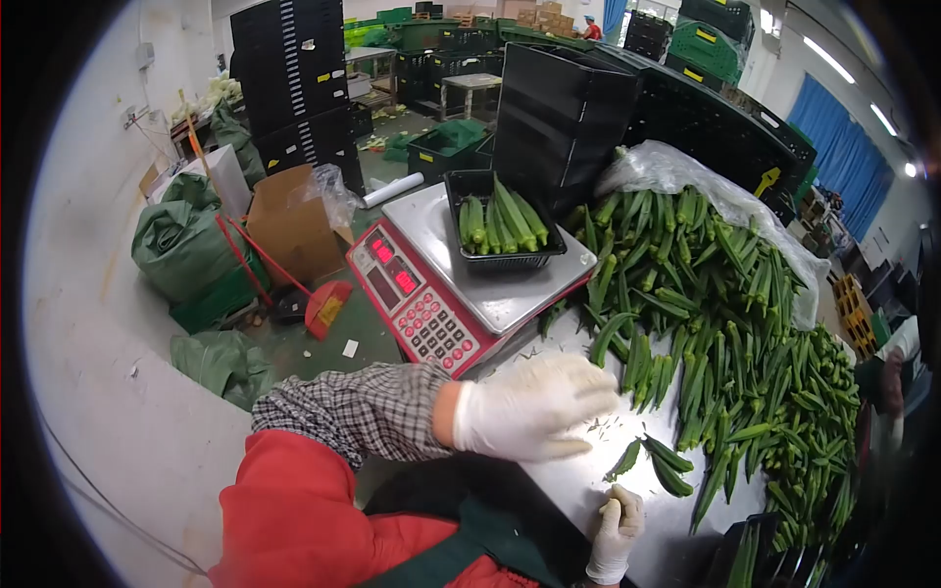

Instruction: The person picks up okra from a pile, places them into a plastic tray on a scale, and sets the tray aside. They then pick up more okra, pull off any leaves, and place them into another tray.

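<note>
Hovering beside scale, left hand was flat, empty, fingers together. Right hand, nearer than scale, was curled; grip unclear. Okra pile lay right of scale, black tray on it.

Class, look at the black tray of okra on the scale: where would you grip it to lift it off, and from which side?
Probably grip the black tray by its raised rim, fingers on both long sides, coming from the keypad side of the scale: stacked black crates crowd the far side, and okra fills the inside.
</note>
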Motion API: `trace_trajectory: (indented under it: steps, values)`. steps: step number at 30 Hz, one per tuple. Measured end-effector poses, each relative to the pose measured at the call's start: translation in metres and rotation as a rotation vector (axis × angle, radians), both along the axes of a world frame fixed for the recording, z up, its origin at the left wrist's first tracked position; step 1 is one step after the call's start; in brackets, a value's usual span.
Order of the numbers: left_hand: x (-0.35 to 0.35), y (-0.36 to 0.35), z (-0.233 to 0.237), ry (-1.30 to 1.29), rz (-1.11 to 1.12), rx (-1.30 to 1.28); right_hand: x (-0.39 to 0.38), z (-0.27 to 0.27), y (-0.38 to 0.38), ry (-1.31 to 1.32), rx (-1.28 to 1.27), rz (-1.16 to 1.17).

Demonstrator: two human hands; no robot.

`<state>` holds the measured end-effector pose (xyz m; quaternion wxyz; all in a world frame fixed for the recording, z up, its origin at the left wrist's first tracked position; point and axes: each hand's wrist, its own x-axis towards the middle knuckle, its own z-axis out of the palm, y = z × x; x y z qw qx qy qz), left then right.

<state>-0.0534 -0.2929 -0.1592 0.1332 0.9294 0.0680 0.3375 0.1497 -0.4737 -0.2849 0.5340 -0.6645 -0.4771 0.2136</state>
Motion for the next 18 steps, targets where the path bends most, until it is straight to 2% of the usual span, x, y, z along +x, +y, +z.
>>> trace_trajectory:
  steps: [3,5,6,7,8,10,11,12,13,14,18]
  values:
    - [-0.034,0.032,0.007,-0.093,0.165,-0.083,-0.005,0.005,0.001,-0.062,-0.002,-0.001]
    - [-0.058,0.065,0.028,-0.191,0.372,-0.235,-0.008,0.008,0.003,-0.131,0.000,0.007]
    - [-0.070,0.088,0.034,-0.237,0.565,-0.147,-0.007,0.008,0.004,-0.174,0.000,0.014]
    - [-0.079,0.109,0.041,-0.345,0.721,-0.458,-0.006,0.009,0.004,-0.217,0.000,0.014]
    - [-0.095,0.143,0.036,-0.345,0.857,-0.403,-0.004,0.007,0.005,-0.224,0.025,0.021]
    - [-0.125,0.199,0.017,-0.011,1.091,-0.273,-0.001,0.000,0.004,-0.236,0.072,-0.020]
    - [-0.137,0.223,0.008,0.172,1.047,-0.598,-0.001,0.002,0.003,-0.255,0.069,-0.027]
    - [-0.123,0.197,0.024,0.057,0.787,-1.080,0.000,0.004,0.002,-0.246,0.042,-0.022]
    - [-0.125,0.209,0.005,-0.101,0.614,-1.222,0.001,0.006,0.003,-0.248,0.078,-0.010]
    - [-0.143,0.232,-0.012,-0.062,0.564,-1.370,0.002,-0.002,0.003,-0.252,0.131,-0.036]
    - [-0.149,0.241,-0.019,-0.070,0.432,-1.399,0.003,-0.009,0.001,-0.255,0.156,-0.068]
